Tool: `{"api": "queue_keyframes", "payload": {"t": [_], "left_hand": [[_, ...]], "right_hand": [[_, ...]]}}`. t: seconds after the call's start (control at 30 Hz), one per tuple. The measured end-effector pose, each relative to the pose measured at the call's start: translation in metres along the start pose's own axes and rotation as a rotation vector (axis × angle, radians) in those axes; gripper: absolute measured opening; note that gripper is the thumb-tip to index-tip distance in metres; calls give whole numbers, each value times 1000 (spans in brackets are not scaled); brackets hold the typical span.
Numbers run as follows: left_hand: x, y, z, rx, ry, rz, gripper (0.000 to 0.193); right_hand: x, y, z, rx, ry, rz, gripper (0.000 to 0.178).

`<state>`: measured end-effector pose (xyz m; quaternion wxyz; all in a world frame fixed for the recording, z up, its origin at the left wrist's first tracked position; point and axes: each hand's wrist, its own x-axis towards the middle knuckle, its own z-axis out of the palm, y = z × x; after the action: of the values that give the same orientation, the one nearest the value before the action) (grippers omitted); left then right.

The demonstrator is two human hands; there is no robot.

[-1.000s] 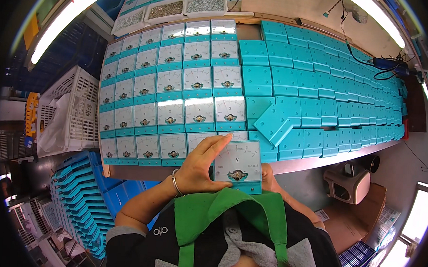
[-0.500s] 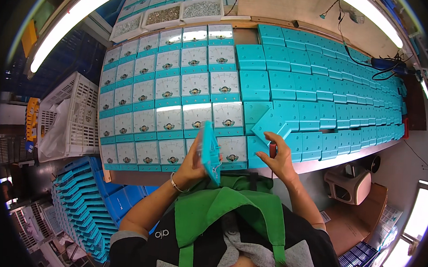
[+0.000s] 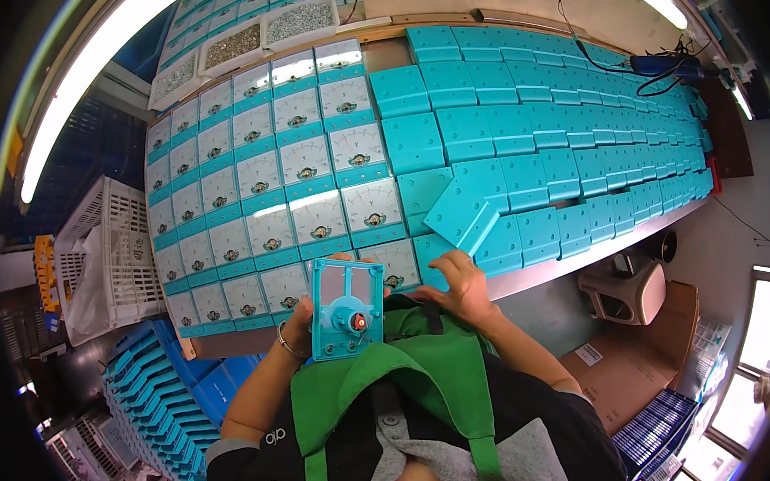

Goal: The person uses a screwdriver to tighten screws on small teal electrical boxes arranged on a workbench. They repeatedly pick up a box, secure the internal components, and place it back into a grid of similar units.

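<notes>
Meter panel [image 3: 347, 312], back side showing, is grasped at nine o'clock by the fingers of the left hand [image 3: 295, 326]; seemingly rear-side work, calling next for a steady hold. At two o'clock, the right hand [image 3: 465, 292] has bent fingers, contents unclear; teal cases [image 3: 462, 213] lie beyond.

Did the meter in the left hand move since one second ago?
Yes, the meter went left, farther from the crooked teal cover, and now shows its back.
</notes>
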<state>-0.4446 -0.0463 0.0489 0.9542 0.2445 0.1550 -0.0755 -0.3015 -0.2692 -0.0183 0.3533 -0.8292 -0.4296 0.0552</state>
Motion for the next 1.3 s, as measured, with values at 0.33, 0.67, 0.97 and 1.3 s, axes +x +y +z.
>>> {"api": "queue_keyframes", "payload": {"t": [0.33, 0.67, 0.97, 1.3], "left_hand": [[8, -3, -14, -69, -68, -29, 100], [4, 4, -11, -121, -93, 34, 85], [0, 6, -27, 169, 120, 209, 72], [38, 16, -6, 552, 120, 142, 96]], "right_hand": [[-3, -9, 22, -151, -661, -169, 6], [-12, -7, 13, 215, -733, -38, 20], [8, -6, -19, 390, -238, 188, 20], [49, 45, -30, -433, -194, 245, 87]]}}
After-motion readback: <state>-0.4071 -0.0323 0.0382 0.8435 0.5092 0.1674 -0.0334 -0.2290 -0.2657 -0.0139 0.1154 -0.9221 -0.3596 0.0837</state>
